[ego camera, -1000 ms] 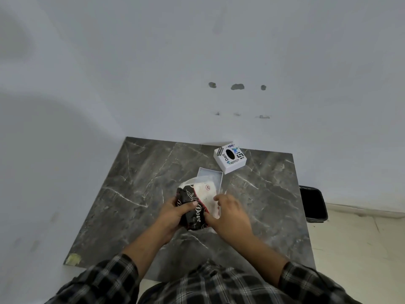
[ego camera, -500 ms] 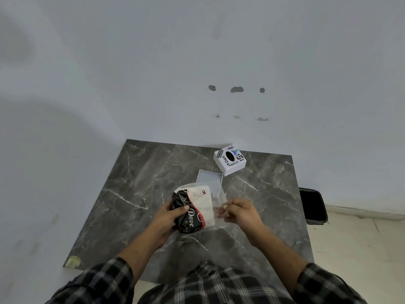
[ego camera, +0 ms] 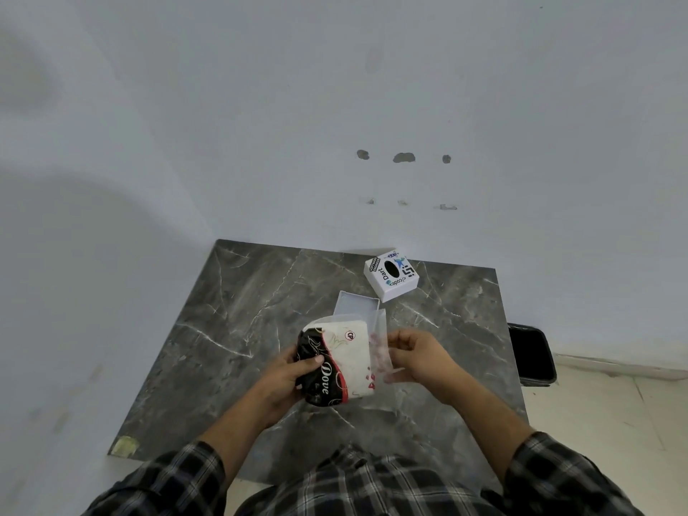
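A soft Dove packet, black and red at one end and white at the other, is being held above the near middle of the grey marble table. It is being gripped at its black end by the left hand, the thumb laid across the printed face. A clear plastic flap at the packet's white end is being pinched by the right hand between thumb and fingertips. Whether this film is the packet's own wrapper or a loose sleeve cannot quite be told through the glare. Just behind the packet, a shallow white tray is being partly covered by the film. Farther back, near the wall, a white stickered box is being shown set at an angle. A black bin is being shown on the floor beside the table's right edge.
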